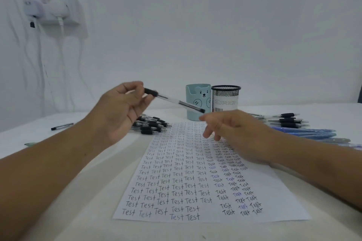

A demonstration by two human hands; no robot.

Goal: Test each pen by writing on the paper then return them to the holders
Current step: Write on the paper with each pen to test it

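**Pen raised over the filled sheet**

From the head view, my left hand pinched a clear-barrelled pen with a black rubber sleeve, lifted above the white bench. My right hand hovered released over the paper, which was covered in rows of "Test". A smooth blue bear holder and a black mesh holder stood side by side against the plain wall; I could not tell their contents.

- paper: handwritten "Test" repeated in rows and columns over most of the sheet, mostly black ink, a few in blue
- mesh holder, beyond the paper's far edge: white label with barcode, print too small to read
- bear holder, beside the mesh holder: bear face drawing, no text
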